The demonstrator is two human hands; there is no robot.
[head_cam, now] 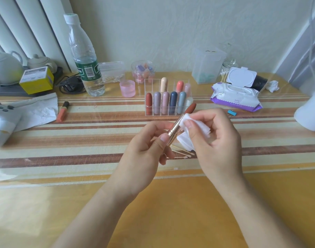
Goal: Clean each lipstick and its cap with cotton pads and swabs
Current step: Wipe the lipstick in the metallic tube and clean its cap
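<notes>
Step in hand: wiping the barrel. My left hand (146, 149) grips the gold lipstick (178, 126) above the bench (171, 203), bullet extended. My right hand (217, 136) pinches a folded cotton pad (197, 127) against the collar, possibly touching the bullet. Next move: rotate the tube slowly under light pressure.

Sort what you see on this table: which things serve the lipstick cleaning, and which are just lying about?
In use: lipstick in the left hand; cotton pad in the right hand; cotton swabs; clear rack of lipsticks.
Lying about: water bottle; yellow box; teapot; blue clip.
</notes>
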